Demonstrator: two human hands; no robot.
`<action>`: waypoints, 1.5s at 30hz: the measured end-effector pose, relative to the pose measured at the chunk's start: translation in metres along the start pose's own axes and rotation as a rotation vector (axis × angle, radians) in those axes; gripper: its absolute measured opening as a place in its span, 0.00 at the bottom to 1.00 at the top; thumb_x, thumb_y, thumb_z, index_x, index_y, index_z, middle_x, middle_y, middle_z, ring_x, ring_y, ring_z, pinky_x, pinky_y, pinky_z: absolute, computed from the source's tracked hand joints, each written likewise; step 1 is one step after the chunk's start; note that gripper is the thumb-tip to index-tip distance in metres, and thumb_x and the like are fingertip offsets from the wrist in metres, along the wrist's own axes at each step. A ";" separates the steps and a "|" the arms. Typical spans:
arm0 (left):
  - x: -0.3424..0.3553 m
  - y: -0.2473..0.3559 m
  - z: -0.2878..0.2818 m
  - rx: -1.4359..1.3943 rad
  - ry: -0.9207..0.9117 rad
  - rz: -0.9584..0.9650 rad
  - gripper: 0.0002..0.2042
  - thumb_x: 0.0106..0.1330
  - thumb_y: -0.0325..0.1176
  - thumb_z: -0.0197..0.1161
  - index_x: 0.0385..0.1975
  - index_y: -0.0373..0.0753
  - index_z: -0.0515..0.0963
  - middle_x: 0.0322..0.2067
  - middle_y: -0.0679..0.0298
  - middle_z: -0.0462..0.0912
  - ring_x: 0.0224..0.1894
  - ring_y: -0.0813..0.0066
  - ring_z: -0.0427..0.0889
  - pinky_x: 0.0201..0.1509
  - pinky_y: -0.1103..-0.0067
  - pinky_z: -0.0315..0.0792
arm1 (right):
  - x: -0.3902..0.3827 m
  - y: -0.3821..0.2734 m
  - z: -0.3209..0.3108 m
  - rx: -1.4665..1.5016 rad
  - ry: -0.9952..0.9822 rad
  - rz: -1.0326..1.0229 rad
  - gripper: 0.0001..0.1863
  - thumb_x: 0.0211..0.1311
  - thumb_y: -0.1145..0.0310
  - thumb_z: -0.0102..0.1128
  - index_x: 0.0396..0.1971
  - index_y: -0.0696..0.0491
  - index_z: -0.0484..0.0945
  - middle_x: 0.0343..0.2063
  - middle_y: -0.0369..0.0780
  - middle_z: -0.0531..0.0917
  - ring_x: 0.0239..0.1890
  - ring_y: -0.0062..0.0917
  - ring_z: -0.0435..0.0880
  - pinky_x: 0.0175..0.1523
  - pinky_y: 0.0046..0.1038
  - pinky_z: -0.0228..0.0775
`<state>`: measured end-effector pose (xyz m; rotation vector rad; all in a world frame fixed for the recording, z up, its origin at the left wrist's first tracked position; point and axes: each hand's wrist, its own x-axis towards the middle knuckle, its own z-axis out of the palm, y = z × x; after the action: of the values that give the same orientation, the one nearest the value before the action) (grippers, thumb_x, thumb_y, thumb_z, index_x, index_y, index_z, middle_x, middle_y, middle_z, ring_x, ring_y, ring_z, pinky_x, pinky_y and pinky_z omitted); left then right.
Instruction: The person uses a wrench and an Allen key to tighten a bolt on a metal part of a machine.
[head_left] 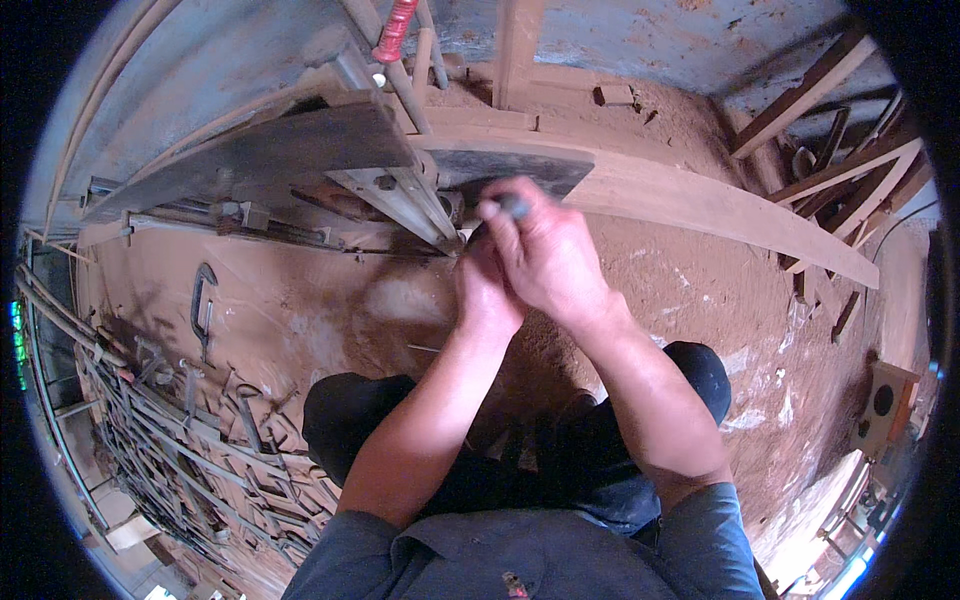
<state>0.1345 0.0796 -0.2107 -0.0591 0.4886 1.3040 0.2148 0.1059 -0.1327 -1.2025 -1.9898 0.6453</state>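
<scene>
Both forearms reach up to the middle, where my two hands meet against a metal machine. My right hand (548, 250) is closed, its fingers smeared by motion, around a short grey-blue piece (513, 206) whose kind I cannot make out. Just below and left of it, my left hand (487, 285) is curled closed, and whatever it may hold is hidden. Right beside my fingers stands a pale slanted metal bracket (405, 205). Dark flat machine plates lie behind it: a long one (270, 155) to the left and a shorter one (545, 165) to the right.
A long curved board (720, 210) runs off to the right. On the dusty floor at left lies a C-clamp (203, 305), near a heap of metal clamps and bars (190, 440). Timber pieces (850, 190) lean at the far right. A red handle (396, 30) shows at the top.
</scene>
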 end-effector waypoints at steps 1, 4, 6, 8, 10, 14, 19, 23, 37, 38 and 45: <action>0.000 0.003 0.007 0.122 0.088 0.010 0.19 0.69 0.45 0.41 0.48 0.37 0.69 0.46 0.62 0.73 0.51 0.70 0.72 0.58 0.72 0.65 | 0.002 0.000 -0.002 0.012 0.015 0.027 0.07 0.54 0.72 0.56 0.34 0.53 0.72 0.28 0.44 0.79 0.31 0.40 0.80 0.35 0.36 0.74; 0.002 0.001 -0.004 0.109 0.001 0.037 0.18 0.69 0.43 0.41 0.49 0.38 0.69 0.46 0.62 0.74 0.50 0.71 0.73 0.55 0.73 0.67 | 0.004 -0.004 0.000 -0.016 -0.015 -0.098 0.07 0.55 0.72 0.56 0.35 0.54 0.72 0.28 0.46 0.79 0.31 0.42 0.80 0.35 0.36 0.74; 0.001 0.001 -0.001 0.110 0.003 0.027 0.17 0.69 0.41 0.42 0.49 0.38 0.69 0.44 0.61 0.75 0.48 0.70 0.75 0.52 0.74 0.69 | 0.003 -0.008 0.000 -0.068 -0.077 -0.130 0.06 0.59 0.71 0.54 0.35 0.55 0.72 0.27 0.47 0.79 0.31 0.42 0.80 0.37 0.35 0.74; -0.002 0.002 0.003 0.143 0.040 0.024 0.16 0.68 0.39 0.43 0.49 0.38 0.69 0.43 0.61 0.75 0.47 0.70 0.76 0.50 0.74 0.71 | -0.002 -0.009 -0.003 0.034 0.019 0.014 0.05 0.60 0.71 0.52 0.34 0.55 0.73 0.26 0.46 0.79 0.31 0.38 0.81 0.37 0.33 0.74; -0.004 -0.001 0.001 0.195 0.117 0.039 0.15 0.68 0.36 0.44 0.50 0.38 0.69 0.42 0.61 0.76 0.45 0.69 0.77 0.47 0.75 0.73 | -0.007 -0.006 -0.010 0.094 0.110 0.243 0.05 0.63 0.70 0.51 0.31 0.55 0.73 0.22 0.41 0.78 0.26 0.29 0.80 0.33 0.28 0.73; -0.003 0.001 -0.006 0.294 0.363 0.045 0.13 0.70 0.39 0.46 0.48 0.41 0.68 0.36 0.63 0.77 0.34 0.72 0.77 0.34 0.74 0.73 | -0.028 0.008 -0.011 0.822 0.439 0.636 0.12 0.69 0.63 0.46 0.29 0.54 0.70 0.22 0.38 0.78 0.16 0.19 0.72 0.22 0.20 0.68; -0.003 -0.003 0.005 0.281 0.393 0.104 0.13 0.70 0.42 0.47 0.46 0.41 0.68 0.37 0.65 0.75 0.35 0.74 0.74 0.36 0.78 0.70 | -0.047 0.053 -0.002 1.289 0.686 1.022 0.15 0.71 0.57 0.38 0.34 0.54 0.66 0.27 0.41 0.78 0.20 0.26 0.75 0.25 0.30 0.74; -0.002 -0.003 0.001 0.305 0.419 0.100 0.12 0.68 0.40 0.51 0.45 0.41 0.68 0.40 0.64 0.74 0.38 0.74 0.74 0.37 0.78 0.71 | -0.051 0.073 0.016 1.515 0.638 1.113 0.16 0.72 0.56 0.31 0.36 0.54 0.64 0.29 0.42 0.77 0.22 0.27 0.76 0.29 0.33 0.77; -0.006 -0.008 0.006 0.420 0.288 0.255 0.06 0.65 0.32 0.56 0.37 0.39 0.72 0.32 0.65 0.78 0.33 0.75 0.79 0.33 0.80 0.74 | -0.057 0.100 0.037 1.665 0.461 1.179 0.21 0.72 0.57 0.25 0.39 0.59 0.64 0.28 0.43 0.78 0.23 0.29 0.78 0.31 0.31 0.80; -0.006 -0.008 0.007 0.446 0.298 0.268 0.06 0.65 0.32 0.57 0.37 0.38 0.72 0.31 0.65 0.78 0.32 0.76 0.79 0.33 0.81 0.74 | -0.057 0.100 0.039 1.667 0.460 1.182 0.22 0.73 0.57 0.24 0.39 0.60 0.65 0.27 0.43 0.78 0.23 0.29 0.78 0.31 0.31 0.80; -0.005 -0.003 0.008 0.556 0.275 0.256 0.07 0.64 0.30 0.59 0.39 0.38 0.72 0.30 0.67 0.77 0.28 0.81 0.78 0.28 0.86 0.73 | -0.062 0.095 0.043 1.618 0.390 1.168 0.27 0.72 0.54 0.25 0.36 0.61 0.70 0.21 0.44 0.77 0.23 0.33 0.80 0.31 0.29 0.78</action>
<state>0.1392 0.0764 -0.2028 0.3001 1.1081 1.3720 0.2516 0.0898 -0.2477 -1.0150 0.1189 1.8115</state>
